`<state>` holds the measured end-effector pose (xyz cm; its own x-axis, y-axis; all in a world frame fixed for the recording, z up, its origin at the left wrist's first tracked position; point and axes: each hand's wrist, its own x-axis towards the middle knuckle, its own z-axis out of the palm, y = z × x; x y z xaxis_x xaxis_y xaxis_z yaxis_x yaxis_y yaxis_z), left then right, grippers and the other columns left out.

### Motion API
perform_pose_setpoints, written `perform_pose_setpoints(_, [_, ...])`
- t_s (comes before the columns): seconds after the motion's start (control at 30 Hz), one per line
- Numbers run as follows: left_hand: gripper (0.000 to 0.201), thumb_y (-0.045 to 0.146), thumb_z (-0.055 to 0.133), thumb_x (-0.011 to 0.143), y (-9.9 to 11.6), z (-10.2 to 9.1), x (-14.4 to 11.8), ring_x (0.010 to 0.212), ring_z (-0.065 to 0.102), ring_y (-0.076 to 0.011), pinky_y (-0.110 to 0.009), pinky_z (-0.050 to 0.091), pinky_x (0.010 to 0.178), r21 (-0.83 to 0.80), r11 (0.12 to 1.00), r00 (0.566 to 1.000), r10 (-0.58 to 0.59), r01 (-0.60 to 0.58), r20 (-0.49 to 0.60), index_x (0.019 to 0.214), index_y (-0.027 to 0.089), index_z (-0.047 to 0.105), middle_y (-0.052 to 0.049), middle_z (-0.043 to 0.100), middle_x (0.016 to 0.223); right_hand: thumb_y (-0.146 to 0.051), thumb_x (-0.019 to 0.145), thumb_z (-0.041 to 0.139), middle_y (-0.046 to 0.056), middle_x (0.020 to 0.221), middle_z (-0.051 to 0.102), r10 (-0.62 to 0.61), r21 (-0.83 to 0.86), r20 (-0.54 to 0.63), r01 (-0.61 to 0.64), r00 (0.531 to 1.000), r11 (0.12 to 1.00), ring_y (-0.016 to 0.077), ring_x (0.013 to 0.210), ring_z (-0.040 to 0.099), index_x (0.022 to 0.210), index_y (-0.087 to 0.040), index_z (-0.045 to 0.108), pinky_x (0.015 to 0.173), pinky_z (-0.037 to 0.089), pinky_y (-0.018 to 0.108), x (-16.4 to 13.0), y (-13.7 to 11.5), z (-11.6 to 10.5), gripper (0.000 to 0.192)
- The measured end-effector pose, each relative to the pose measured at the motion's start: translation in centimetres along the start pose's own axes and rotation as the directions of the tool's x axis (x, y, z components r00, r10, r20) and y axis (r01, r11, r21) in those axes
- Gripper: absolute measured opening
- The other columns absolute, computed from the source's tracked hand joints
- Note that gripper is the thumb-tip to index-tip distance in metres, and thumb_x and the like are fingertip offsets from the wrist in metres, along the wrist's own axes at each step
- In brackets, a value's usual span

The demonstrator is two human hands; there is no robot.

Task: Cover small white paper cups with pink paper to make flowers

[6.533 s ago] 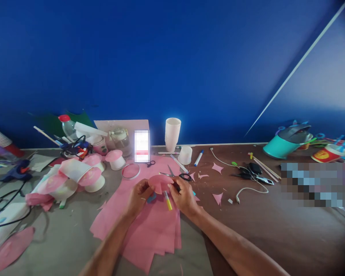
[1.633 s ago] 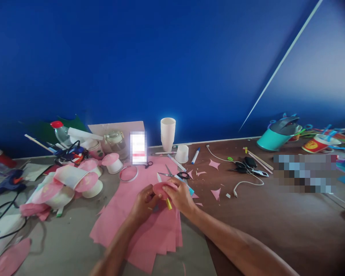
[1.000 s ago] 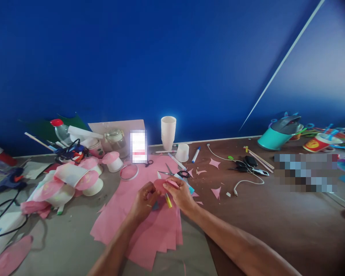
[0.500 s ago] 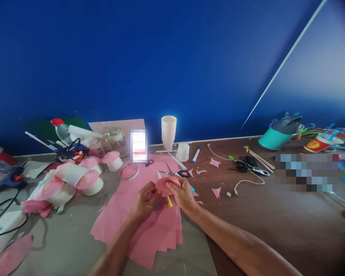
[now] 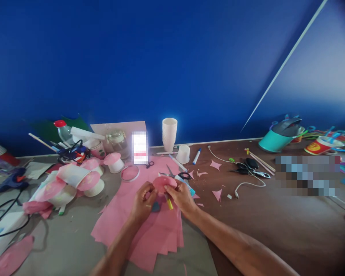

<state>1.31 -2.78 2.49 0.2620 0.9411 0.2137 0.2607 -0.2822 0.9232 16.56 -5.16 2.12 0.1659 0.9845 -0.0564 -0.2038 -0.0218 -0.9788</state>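
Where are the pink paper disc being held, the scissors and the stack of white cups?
pink paper disc (image 5: pixel 163 183), head view, middle of its face.
scissors (image 5: pixel 184 176), head view, black handle loop.
stack of white cups (image 5: pixel 169 134), head view, side wall.

Deep blue wall (image 5: pixel 161 57) behind; paler slanted panel (image 5: pixel 319 76) at rt; brown tabletop (image 5: pixel 276 222), grey mat (image 5: pixel 69 237) at left

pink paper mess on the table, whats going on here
A person holds a small pink paper disc between the left hand and the right hand, above a stack of pink paper sheets. Scissors lie just beyond the hands, a yellow marker beneath them. White cups stand by the blue wall.
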Motion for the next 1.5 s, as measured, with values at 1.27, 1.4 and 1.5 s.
perform_pose_setpoints(1.27, [0.036, 0.048, 0.062, 0.081, 0.8, 0.0, 0.1, 0.064, 0.044, -0.014, -0.028, 0.039, 0.061, -0.052, 0.998, 0.999, -0.041, 0.04, -0.013, 0.062, 0.02, 0.049, 0.002, 0.044, 0.066, -0.046, 0.073, 0.068, -0.006, 0.048, 0.051, 0.017, 0.029, -0.005, -0.017, 1.0, 0.999, 0.0057, 0.035, 0.037, 0.064, -0.02, 0.052, 0.036, 0.029, 0.021, -0.2, -0.1, 0.5, 0.032])
perform_pose_setpoints(1.4, [0.032, 0.045, 0.059, 0.08, 0.1, 0.3, 0.1, 0.067, 0.046, -0.0149, -0.028, 0.04, 0.064, -0.073, 0.994, 0.997, -0.082, 0.081, -0.007, 0.063, 0.02, 0.048, 0.001, 0.049, 0.069, -0.052, 0.072, 0.067, -0.007, 0.048, 0.051, 0.068, 0.029, 0.034, -0.069, 0.997, 0.997, 0.0066, 0.031, 0.038, 0.066, -0.021, 0.051, 0.03, 0.031, 0.021, -0.4, 0.0, 0.8, 0.035])
perform_pose_setpoints(1.5, [0.031, 0.044, 0.058, 0.08, -0.1, 0.3, 0.2, 0.063, 0.044, -0.0139, -0.028, 0.037, 0.062, -0.058, 0.991, 0.992, -0.122, 0.12, -0.032, 0.062, 0.021, 0.047, 0.002, 0.046, 0.065, -0.055, 0.073, 0.067, -0.007, 0.047, 0.051, 0.077, -0.021, 0.051, -0.076, 0.996, 0.997, 0.0075, 0.03, 0.039, 0.067, -0.022, 0.051, 0.028, 0.03, 0.021, -0.4, 0.3, 0.8, 0.037])
